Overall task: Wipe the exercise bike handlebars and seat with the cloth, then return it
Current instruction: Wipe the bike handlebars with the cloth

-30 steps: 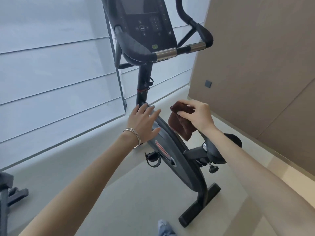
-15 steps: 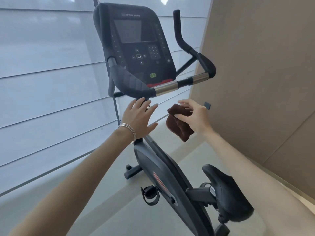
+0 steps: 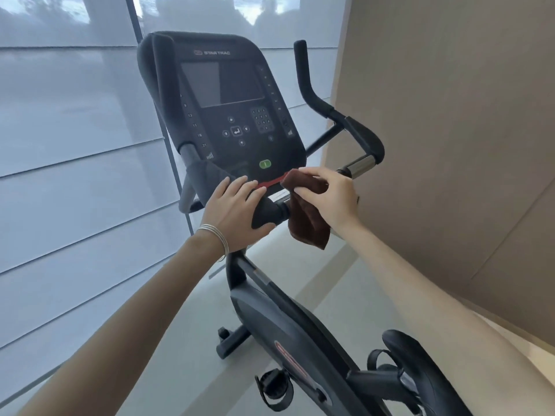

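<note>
Facing a black upright exercise bike (image 3: 285,325), you have both hands at the near crossbar of its black padded handlebars (image 3: 210,178), just below the dark console (image 3: 228,109) with its grey screen and green button. Your left hand (image 3: 237,211), with silver bangles (image 3: 214,235) at the wrist, lies over the bar. The fingers rest across the top and the thumb runs underneath, so the grip clasps the bar. Your right hand (image 3: 327,199) is just beside it, to the right, its grip pinching a dark brown cloth (image 3: 306,226) between thumb and fingers. The cloth lies against the bar, touching it, with one corner hanging below. Further right, a chrome sleeve (image 3: 360,165) shows on the bar, and the right handlebar horn rises upright. The black saddle-shaped seat (image 3: 402,346) sits at the lower right, well apart from the cloth. Pale window blinds (image 3: 75,190) fill the left, a beige panelled wall (image 3: 450,145) stands to the right, and grey floor (image 3: 180,355) lies below.
</note>
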### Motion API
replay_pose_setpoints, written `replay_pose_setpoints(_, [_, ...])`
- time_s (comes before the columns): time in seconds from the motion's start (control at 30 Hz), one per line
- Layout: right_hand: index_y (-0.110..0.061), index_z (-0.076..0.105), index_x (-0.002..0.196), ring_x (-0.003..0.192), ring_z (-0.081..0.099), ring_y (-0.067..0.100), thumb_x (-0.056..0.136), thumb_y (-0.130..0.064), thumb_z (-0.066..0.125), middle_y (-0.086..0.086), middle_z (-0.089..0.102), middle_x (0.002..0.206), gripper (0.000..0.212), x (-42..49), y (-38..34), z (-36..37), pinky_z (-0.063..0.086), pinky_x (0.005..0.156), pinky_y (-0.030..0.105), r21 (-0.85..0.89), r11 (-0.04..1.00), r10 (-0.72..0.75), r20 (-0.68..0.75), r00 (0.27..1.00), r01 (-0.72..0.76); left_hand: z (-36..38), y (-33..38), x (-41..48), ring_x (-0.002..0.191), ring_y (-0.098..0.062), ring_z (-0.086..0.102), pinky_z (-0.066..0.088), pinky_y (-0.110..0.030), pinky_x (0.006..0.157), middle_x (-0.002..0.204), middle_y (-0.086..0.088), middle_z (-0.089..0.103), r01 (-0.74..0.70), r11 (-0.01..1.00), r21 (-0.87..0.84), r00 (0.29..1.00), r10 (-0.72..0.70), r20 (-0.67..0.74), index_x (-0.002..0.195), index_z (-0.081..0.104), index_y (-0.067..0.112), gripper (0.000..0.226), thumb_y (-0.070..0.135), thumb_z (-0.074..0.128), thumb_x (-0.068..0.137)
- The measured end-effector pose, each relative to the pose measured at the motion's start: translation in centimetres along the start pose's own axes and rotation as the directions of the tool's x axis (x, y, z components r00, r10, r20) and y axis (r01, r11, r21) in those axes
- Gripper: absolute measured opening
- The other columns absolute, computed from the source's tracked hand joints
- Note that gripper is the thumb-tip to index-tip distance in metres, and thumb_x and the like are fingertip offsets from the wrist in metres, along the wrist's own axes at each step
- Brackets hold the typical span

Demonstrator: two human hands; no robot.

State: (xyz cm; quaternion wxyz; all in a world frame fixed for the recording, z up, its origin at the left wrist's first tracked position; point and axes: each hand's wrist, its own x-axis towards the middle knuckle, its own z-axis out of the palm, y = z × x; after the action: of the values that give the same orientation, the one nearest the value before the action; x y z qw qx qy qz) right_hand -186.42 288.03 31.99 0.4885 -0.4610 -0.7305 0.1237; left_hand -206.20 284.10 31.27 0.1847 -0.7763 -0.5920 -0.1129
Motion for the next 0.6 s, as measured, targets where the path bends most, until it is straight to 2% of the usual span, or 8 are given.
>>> replay_pose_setpoints(0.1, [-0.021,0.066,0.111,0.102,0.062,0.01,0.083,-0.026,0.069,-0.003,0.07,0.11,0.029,-0.9,0.0,2.2,0.049,0.094,0.028,0.002,1.0,0.006,-0.046,0.999,-0.006,0.5,-0.7,0.2,0.131,-0.027,0.042,0.023,-0.045,0.115,0.13,-0.004,0.056,-0.06,0.998,-0.028,0.997,0.058,-0.058,0.126,0.054,0.015,0.069,0.064,0.051,0.078])
replay_pose_setpoints(0.23, [-0.017,0.066,0.112,0.103,0.061,0.012,0.084,-0.027,0.067,0.0,0.069,0.111,0.029,-2.4,0.7,3.5,0.048,0.096,0.028,-0.003,1.0,0.021,-0.134,0.991,-0.021,1.1,-0.7,0.2,0.119,-0.029,0.054,0.034,-0.047,0.109,0.118,-0.006,0.064,-0.069,0.996,-0.051,0.987,0.061,-0.151,0.113,0.062,0.013,0.063,0.063,0.05,0.077])
replay_pose_setpoints(0.33, [-0.017,0.067,0.109,0.103,0.061,0.014,0.084,-0.028,0.067,0.0,0.069,0.11,0.028,-2.1,1.0,3.7,0.05,0.095,0.032,-0.04,0.999,0.012,-0.144,0.989,-0.018,1.2,-0.6,0.3,0.114,-0.03,0.056,0.036,-0.047,0.108,0.115,-0.007,0.065,-0.068,0.995,-0.071,0.984,0.055,-0.17,0.11,0.063,0.013,0.061,0.062,0.047,0.077])
replay_pose_setpoints(0.6, [-0.017,0.067,0.113,0.104,0.058,0.017,0.087,-0.034,0.062,0.001,0.067,0.115,0.031,2.1,2.9,1.5,0.052,0.091,0.036,-0.172,0.97,0.152,-0.114,0.982,-0.17,1.3,-0.4,0.4,0.106,-0.029,0.061,0.041,-0.044,0.102,0.109,-0.007,0.068,-0.048,0.993,-0.111,0.977,0.024,-0.213,0.104,0.065,0.014,0.056,0.059,0.053,0.074])
